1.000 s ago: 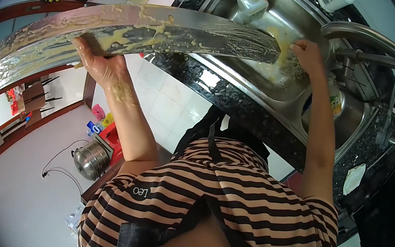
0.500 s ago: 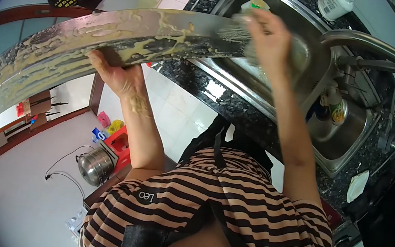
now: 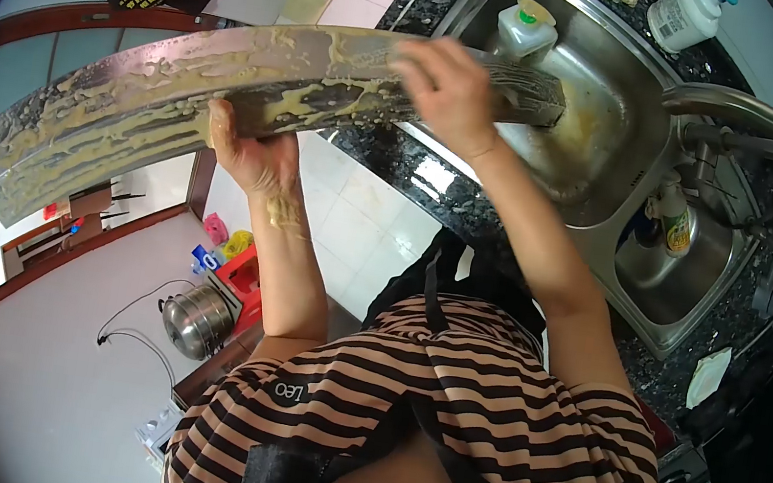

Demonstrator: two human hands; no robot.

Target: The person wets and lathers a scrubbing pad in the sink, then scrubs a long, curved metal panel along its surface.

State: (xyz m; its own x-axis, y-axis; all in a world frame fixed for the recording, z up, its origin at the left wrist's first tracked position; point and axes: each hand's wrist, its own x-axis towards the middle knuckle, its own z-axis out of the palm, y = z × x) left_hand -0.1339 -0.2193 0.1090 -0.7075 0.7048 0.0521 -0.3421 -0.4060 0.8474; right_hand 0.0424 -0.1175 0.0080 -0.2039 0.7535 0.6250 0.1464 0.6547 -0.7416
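A long, slightly curved metal panel [image 3: 162,82], streaked with yellowish foam and grime, stretches from the far left to over the sink. My left hand [image 3: 255,159] grips its lower edge near the middle, thumb on the near face. Foam clings to that wrist. Pressed against the panel's face nearer the sink is my right hand [image 3: 451,97], its fingers bent and blurred by motion. Whatever lies under those fingers is hidden. The panel's right end hangs over the larger basin of the steel sink [image 3: 604,168].
A white bottle with a yellow-green top [image 3: 527,32] stands in the large basin. Near the tap [image 3: 750,115] is a white jar [image 3: 682,21]. Another bottle [image 3: 676,223] sits in the small basin. A steel pot [image 3: 197,322] is at lower left.
My right hand has moved left along the panel, away from its right end. The panel now reaches farther right over the basin, and the view has shifted slightly.
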